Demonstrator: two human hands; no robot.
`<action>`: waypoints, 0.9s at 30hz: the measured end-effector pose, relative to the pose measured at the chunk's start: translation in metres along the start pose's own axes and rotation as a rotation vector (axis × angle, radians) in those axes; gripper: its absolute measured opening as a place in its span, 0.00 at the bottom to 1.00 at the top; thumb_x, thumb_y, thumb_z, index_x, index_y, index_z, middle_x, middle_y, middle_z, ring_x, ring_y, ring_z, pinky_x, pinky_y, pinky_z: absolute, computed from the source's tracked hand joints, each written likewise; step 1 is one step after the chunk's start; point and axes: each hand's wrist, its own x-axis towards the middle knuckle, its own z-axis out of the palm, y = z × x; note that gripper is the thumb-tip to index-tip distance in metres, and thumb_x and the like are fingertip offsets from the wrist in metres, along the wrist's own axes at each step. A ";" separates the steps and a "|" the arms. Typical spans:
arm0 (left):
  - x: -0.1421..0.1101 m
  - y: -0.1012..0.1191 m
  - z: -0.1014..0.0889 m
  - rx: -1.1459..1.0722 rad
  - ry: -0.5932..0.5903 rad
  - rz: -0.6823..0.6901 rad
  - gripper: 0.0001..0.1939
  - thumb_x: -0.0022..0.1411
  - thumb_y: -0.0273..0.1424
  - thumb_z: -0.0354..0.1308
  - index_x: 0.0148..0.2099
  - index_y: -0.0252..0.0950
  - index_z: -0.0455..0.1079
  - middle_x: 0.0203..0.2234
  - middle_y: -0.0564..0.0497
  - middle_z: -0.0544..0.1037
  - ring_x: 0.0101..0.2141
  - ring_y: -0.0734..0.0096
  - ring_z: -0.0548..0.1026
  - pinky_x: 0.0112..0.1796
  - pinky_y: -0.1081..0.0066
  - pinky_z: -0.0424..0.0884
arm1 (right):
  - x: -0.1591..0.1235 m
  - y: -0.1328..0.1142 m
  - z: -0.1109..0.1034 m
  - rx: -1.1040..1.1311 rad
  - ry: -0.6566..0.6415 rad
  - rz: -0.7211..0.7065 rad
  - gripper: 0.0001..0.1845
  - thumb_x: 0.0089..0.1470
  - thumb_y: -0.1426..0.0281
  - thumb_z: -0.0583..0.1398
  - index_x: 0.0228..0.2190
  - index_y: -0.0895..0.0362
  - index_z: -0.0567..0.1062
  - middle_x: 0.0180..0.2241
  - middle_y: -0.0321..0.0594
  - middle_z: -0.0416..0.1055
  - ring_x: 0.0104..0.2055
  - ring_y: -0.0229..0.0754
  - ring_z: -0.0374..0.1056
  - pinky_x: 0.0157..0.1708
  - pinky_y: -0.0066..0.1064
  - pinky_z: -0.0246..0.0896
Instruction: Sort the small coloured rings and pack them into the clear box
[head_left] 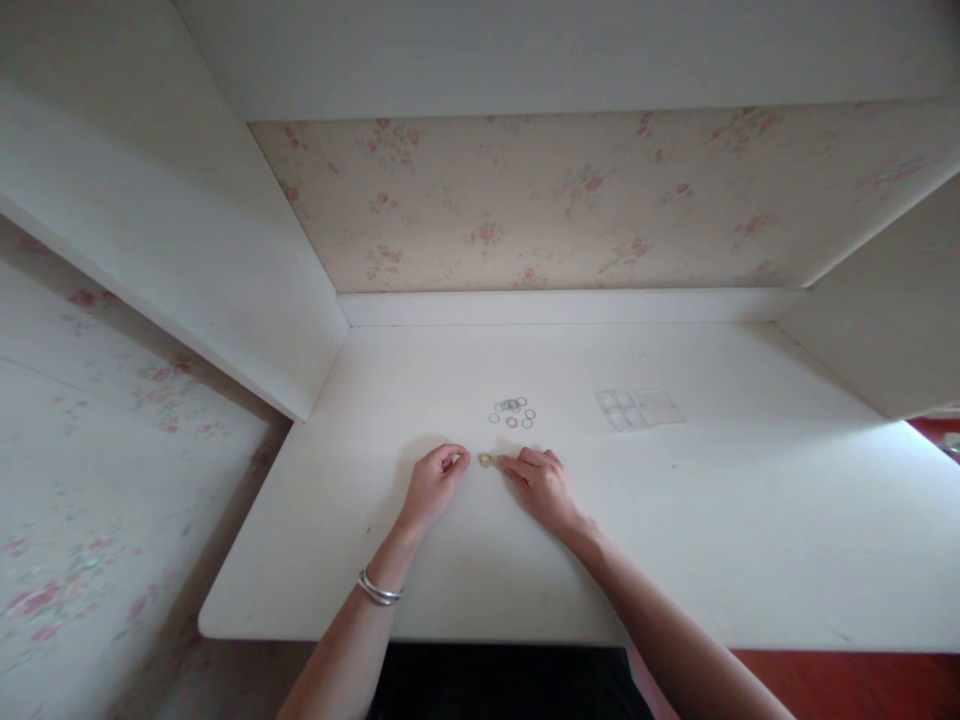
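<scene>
Between my two hands, a small yellowish ring (485, 460) lies on the white tabletop. My left hand (439, 480) is to its left, thumb and index finger pinched together just short of it; anything between those fingertips is too small to make out. On the other side, my right hand (538, 482) rests on the table with its fingers drawn together and the tips close beside the ring. Whether they touch it or grip something tiny cannot be seen. Just beyond the hands lies a loose group of several thin rings (512, 407), greenish, silvery and one reddish.
A clear plastic case (637, 408) with small compartments lies open to the right of the rings. The white desk (300, 560) is bounded by a left side panel (247, 270), a back ledge (570, 307) and a right panel (885, 310). A shelf hangs overhead.
</scene>
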 end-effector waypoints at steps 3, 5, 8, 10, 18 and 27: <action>0.000 0.001 0.001 -0.003 0.010 0.013 0.18 0.58 0.44 0.53 0.39 0.35 0.72 0.27 0.53 0.75 0.27 0.73 0.71 0.28 0.76 0.64 | 0.000 0.000 -0.001 -0.006 -0.014 -0.004 0.14 0.61 0.66 0.52 0.37 0.49 0.78 0.27 0.37 0.70 0.30 0.36 0.64 0.35 0.28 0.49; 0.000 0.002 0.001 -0.002 0.012 0.018 0.17 0.58 0.44 0.53 0.39 0.36 0.72 0.27 0.53 0.75 0.27 0.73 0.71 0.28 0.76 0.64 | 0.001 -0.001 -0.002 -0.007 -0.016 -0.002 0.15 0.61 0.66 0.51 0.37 0.49 0.78 0.26 0.37 0.70 0.30 0.36 0.64 0.34 0.28 0.49; 0.001 0.002 0.000 -0.004 0.008 0.012 0.17 0.58 0.44 0.53 0.39 0.35 0.73 0.26 0.53 0.75 0.27 0.73 0.71 0.28 0.75 0.64 | -0.001 0.000 -0.003 0.024 0.006 0.008 0.15 0.61 0.65 0.51 0.39 0.48 0.78 0.25 0.37 0.70 0.30 0.36 0.64 0.34 0.28 0.50; 0.001 0.002 -0.001 0.004 0.002 0.004 0.18 0.58 0.44 0.52 0.39 0.35 0.73 0.25 0.53 0.74 0.26 0.73 0.70 0.28 0.75 0.63 | -0.005 0.001 -0.004 0.068 0.041 0.040 0.16 0.61 0.65 0.50 0.39 0.49 0.78 0.26 0.38 0.70 0.31 0.37 0.65 0.34 0.29 0.52; 0.012 0.022 0.011 0.164 -0.071 0.127 0.13 0.60 0.38 0.51 0.39 0.36 0.73 0.30 0.50 0.77 0.30 0.70 0.73 0.35 0.72 0.67 | -0.030 0.004 -0.013 0.290 0.241 0.322 0.18 0.60 0.61 0.50 0.34 0.54 0.77 0.27 0.38 0.67 0.27 0.36 0.64 0.29 0.27 0.58; 0.048 0.059 0.051 0.557 -0.120 0.316 0.10 0.61 0.32 0.52 0.42 0.41 0.73 0.40 0.48 0.75 0.38 0.66 0.73 0.40 0.70 0.66 | -0.026 0.007 -0.015 0.334 0.204 0.307 0.17 0.60 0.62 0.51 0.34 0.53 0.78 0.27 0.38 0.67 0.27 0.35 0.64 0.29 0.25 0.58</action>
